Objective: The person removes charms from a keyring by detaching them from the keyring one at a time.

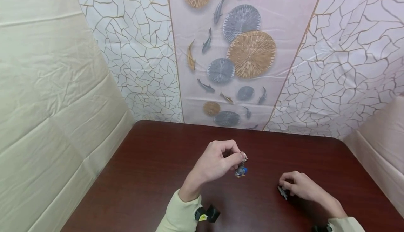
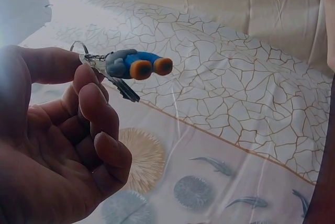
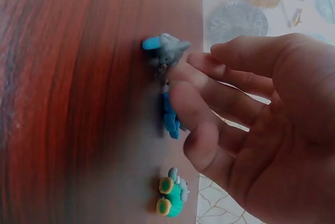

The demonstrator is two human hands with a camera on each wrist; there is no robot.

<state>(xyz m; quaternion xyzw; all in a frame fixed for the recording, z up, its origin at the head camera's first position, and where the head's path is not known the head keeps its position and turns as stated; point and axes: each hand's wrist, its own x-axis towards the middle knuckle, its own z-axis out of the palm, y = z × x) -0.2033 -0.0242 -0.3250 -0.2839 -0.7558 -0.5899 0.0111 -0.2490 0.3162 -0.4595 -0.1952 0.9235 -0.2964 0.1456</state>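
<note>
My left hand (image 1: 217, 160) is raised over the table, pinching a keyring (image 2: 79, 46) between thumb and fingers. From it hang a small blue-and-grey figurine (image 2: 137, 64) with orange feet and a metal key (image 2: 125, 91). My right hand (image 1: 301, 186) is low at the right, fingers loosely bent, with the fingertips right at a grey figurine (image 3: 168, 50) with a blue part. A small blue piece (image 3: 170, 116) lies beside it, partly covered by a finger. Farther along sits a green figurine (image 3: 172, 195) with yellow feet, hidden in the head view.
The dark red-brown table (image 1: 151, 169) stretches back to a patterned cloth (image 1: 151, 49) with fish and round leaf designs. Cream fabric (image 1: 63, 102) hangs along the left side, and pale fabric (image 1: 382, 162) along the right. A black wrist camera (image 1: 208, 213) sits on the left sleeve.
</note>
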